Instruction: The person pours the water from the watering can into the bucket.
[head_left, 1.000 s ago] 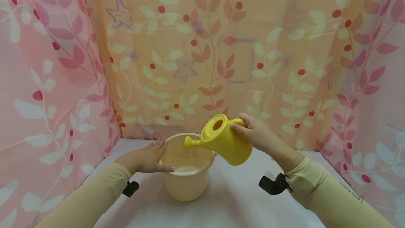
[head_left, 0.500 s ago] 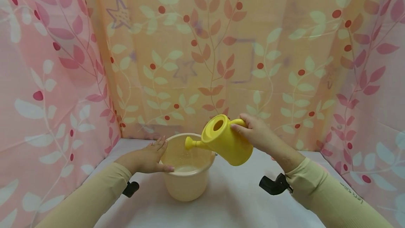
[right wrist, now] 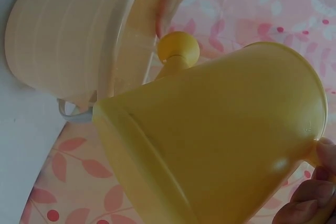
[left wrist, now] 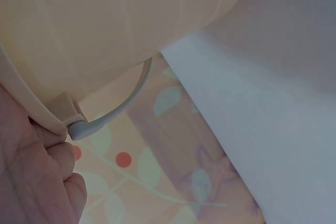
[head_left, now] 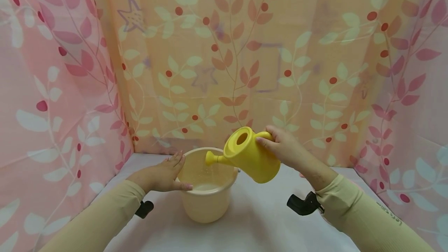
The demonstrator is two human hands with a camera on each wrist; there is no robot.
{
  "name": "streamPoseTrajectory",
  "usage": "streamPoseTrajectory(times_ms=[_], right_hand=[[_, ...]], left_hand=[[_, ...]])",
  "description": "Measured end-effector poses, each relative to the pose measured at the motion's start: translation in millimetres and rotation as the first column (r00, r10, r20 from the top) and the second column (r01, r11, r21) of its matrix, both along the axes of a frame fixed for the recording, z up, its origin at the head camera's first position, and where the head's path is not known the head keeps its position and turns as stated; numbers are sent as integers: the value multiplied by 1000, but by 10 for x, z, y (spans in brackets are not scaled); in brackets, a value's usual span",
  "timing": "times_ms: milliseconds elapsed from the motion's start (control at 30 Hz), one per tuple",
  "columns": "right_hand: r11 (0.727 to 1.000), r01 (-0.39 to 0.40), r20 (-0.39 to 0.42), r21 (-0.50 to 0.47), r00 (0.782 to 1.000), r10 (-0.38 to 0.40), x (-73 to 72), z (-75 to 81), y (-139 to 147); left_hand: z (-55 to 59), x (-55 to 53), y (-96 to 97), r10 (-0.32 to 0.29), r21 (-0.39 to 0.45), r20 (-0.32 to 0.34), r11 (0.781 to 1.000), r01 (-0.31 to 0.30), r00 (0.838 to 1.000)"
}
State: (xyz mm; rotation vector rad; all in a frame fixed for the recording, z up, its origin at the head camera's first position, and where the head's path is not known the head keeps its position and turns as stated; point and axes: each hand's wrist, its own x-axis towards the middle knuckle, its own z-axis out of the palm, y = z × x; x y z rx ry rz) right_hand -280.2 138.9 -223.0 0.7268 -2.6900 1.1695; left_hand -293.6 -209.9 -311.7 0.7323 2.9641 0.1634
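Note:
A cream plastic bucket (head_left: 206, 205) stands upright on the white tabletop. My left hand (head_left: 162, 174) rests on its left rim, thumb along the near edge and fingers stretched toward the far side. With my right hand (head_left: 280, 145) I grip the handle of a yellow watering can (head_left: 257, 158). The can is tilted left, its rose (head_left: 210, 158) over the bucket's mouth. Faint specks show below the rose; whether water stands in the bucket, I cannot tell. In the left wrist view, fingers (left wrist: 63, 158) touch the rim beside the grey bucket handle (left wrist: 118, 108). The right wrist view shows the can's body (right wrist: 220, 135) before the bucket.
The white tabletop (head_left: 266, 221) spreads around the bucket. An orange leaf-patterned curtain (head_left: 224, 69) hangs behind it, with pink patterned curtains on the left (head_left: 63, 127) and right (head_left: 416, 100). A black wrist camera (head_left: 302, 204) sticks out beneath the right sleeve.
The watering can has shifted very slightly to the right, its tilt about the same. My left hand and the bucket stay where they were.

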Motion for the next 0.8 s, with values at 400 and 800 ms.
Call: streamPoseTrajectory(times_ms=[400, 800], right_hand=[[1000, 5, -26, -6, 1000, -5, 1, -19, -13], [1000, 18, -49, 25, 999, -17, 9, -21, -32]], left_hand=[[-12, -14, -8, -3, -10, -5, 1000, 3, 1000], [-38, -30, -16, -8, -5, -21, 1000, 8, 1000]])
